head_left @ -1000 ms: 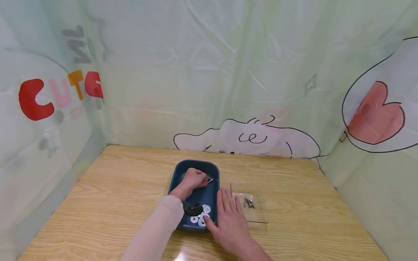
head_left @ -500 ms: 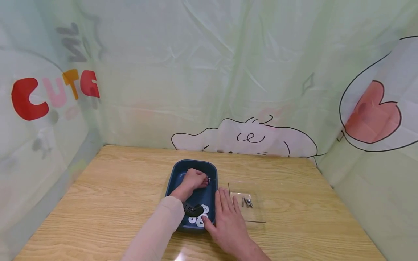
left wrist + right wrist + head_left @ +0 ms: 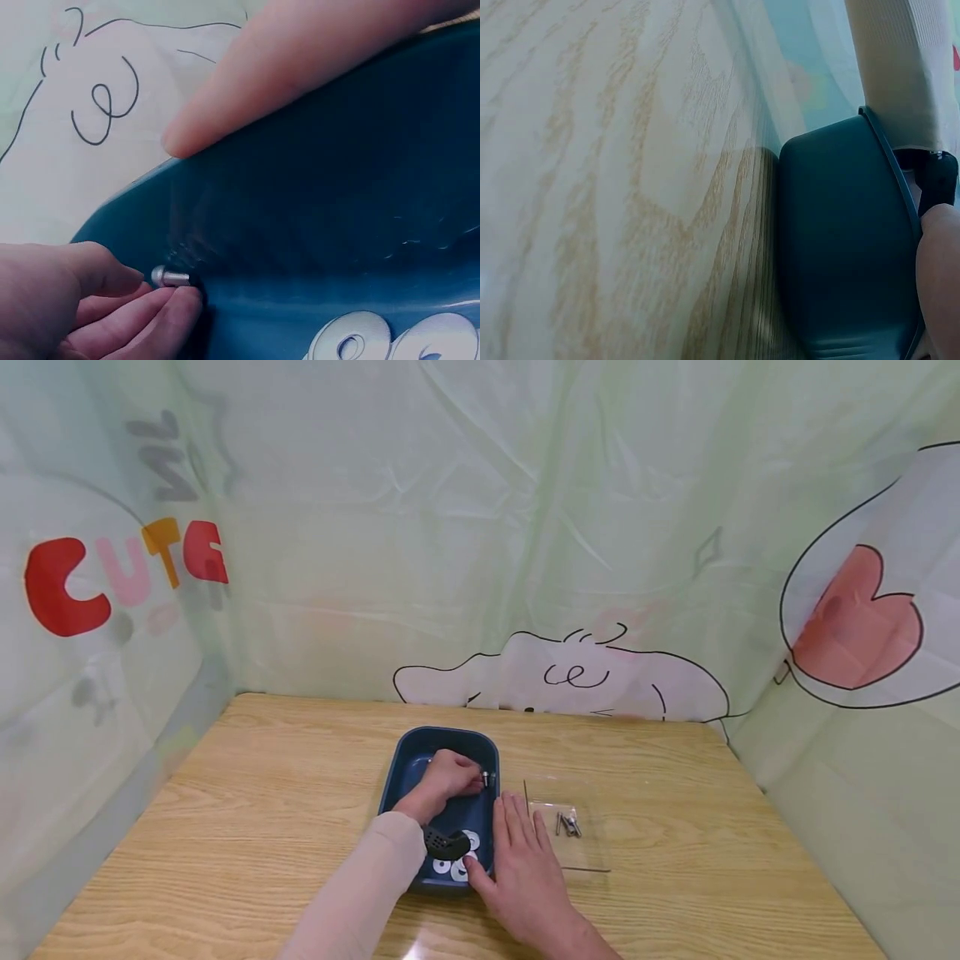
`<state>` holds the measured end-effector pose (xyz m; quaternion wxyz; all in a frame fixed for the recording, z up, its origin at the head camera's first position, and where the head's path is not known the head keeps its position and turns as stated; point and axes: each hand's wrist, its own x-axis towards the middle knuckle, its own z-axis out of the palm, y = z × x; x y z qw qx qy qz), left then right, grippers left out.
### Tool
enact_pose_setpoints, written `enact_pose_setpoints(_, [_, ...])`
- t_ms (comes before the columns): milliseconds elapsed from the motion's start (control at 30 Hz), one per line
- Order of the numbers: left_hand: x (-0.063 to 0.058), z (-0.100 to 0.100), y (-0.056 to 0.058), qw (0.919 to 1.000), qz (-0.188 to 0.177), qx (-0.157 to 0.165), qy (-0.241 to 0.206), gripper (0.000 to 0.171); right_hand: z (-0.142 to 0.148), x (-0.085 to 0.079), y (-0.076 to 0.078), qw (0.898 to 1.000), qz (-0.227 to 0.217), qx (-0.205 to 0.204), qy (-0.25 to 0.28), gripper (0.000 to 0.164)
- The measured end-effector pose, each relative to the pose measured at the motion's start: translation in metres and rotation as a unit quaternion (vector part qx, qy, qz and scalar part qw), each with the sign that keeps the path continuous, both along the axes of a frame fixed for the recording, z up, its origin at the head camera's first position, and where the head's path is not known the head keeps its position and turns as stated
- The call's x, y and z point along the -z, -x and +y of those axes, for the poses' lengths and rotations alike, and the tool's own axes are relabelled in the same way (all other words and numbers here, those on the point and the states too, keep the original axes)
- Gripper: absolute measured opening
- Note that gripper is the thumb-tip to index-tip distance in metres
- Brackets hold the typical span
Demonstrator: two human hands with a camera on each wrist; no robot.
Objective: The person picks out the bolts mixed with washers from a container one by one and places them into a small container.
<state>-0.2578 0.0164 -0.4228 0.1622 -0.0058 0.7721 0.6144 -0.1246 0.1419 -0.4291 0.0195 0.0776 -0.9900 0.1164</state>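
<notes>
A short silver bolt [image 3: 176, 279] is at the fingertips of my left hand [image 3: 450, 777], which pinches it inside the dark blue bin [image 3: 442, 733], close to the right wall. The left wrist view shows this curled hand at lower left, the bolt lying level with its rounded head to the left. My right hand [image 3: 521, 872] rests along the bin's right rim with straight fingers; its thumb reaches over the near part. Silver flat washers [image 3: 351, 339] lie on the bin floor beneath my left wrist and its black band [image 3: 446, 843].
Right of the bin, a clear, thin-edged tray [image 3: 587, 867] holds several bolts [image 3: 567, 825], beside my right fingers. The wooden table [image 3: 300, 793] ends at a printed curtain [image 3: 337, 635] at the back and sides.
My left hand has shifted slightly right toward the bin's right wall, and the bolt at its fingertips has turned from slanted to pointing toward me. My right hand stays on the rim.
</notes>
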Motion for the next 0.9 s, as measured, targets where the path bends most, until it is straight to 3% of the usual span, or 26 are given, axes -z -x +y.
enact_pose_setpoints(900, [-0.0015,-0.0026,-0.0028,0.9992,0.002,0.037,-0.018,0.017,-0.0002,-0.0001,0.0008,1.0,-0.002,0.003,0.0,0.09])
